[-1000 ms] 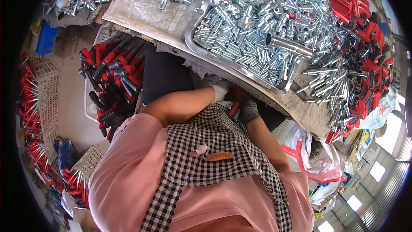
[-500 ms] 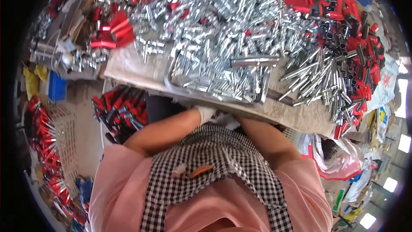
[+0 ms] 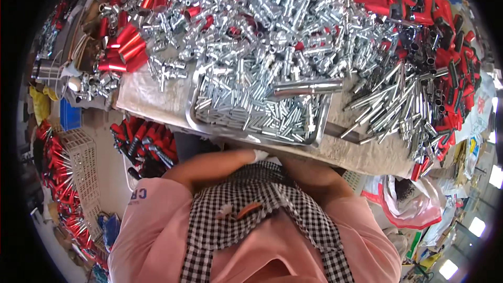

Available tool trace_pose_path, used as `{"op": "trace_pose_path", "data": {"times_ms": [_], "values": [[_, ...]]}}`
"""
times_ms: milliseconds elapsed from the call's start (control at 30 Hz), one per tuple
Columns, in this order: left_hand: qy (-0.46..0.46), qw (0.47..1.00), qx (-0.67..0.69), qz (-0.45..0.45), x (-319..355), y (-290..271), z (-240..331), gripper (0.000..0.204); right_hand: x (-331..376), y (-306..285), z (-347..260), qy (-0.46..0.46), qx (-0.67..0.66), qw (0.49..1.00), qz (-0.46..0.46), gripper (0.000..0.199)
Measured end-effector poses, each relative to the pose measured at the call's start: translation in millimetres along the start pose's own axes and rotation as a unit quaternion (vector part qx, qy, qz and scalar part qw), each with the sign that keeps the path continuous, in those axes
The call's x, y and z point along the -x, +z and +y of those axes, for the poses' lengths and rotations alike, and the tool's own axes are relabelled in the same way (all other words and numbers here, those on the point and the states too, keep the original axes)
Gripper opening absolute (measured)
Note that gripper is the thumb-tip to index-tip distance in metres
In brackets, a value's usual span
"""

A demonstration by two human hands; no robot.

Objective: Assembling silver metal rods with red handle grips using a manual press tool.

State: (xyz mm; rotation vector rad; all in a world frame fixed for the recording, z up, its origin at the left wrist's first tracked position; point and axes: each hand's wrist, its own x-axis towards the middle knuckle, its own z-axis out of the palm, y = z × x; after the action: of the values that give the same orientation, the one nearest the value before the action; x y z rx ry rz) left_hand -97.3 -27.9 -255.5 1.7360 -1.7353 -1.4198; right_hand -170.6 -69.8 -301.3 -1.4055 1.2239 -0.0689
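Both my forearms reach in under the table's front edge. Only a sliver of my left hand (image 3: 260, 155), in a white glove, shows just below that edge; its fingers are hidden. Close beside it is a small white patch (image 3: 274, 161), perhaps the glove of my right hand, whose fingers are out of sight. Whatever the hands hold cannot be made out. Just above them on the table lies a metal tray (image 3: 192, 112) full of short silver pins (image 3: 251, 112). A shiny metal tube (image 3: 308, 88) rests across the tray's right part.
A big heap of silver fittings (image 3: 272, 26) covers the table (image 3: 152, 97). Red sleeves (image 3: 126, 50) lie at left, long metal rods (image 3: 385, 102) at right. Red-and-black handled parts (image 3: 144, 141) stand below left, by a plastic crate (image 3: 78, 165). An open sack (image 3: 411, 204) is at lower right.
The view has shifted slightly, so the table and tray sit lower and a little left. My left forearm lies flatter and less of the white glove shows. The table's contents look unchanged.
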Motion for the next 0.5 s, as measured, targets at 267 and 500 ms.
{"op": "trace_pose_path", "data": {"times_ms": [267, 500], "values": [[-0.071, 0.989, 0.116, -0.052, 10, 0, -2, 0.038, 4, -2, -29, 0.008, -0.008, 0.997, -0.082, 0.059], [-0.079, 0.964, 0.085, -0.24, 61, -90, 81, 0.038, 58, -90, 6, -0.022, 0.026, 0.974, -0.222, 0.061]]}}
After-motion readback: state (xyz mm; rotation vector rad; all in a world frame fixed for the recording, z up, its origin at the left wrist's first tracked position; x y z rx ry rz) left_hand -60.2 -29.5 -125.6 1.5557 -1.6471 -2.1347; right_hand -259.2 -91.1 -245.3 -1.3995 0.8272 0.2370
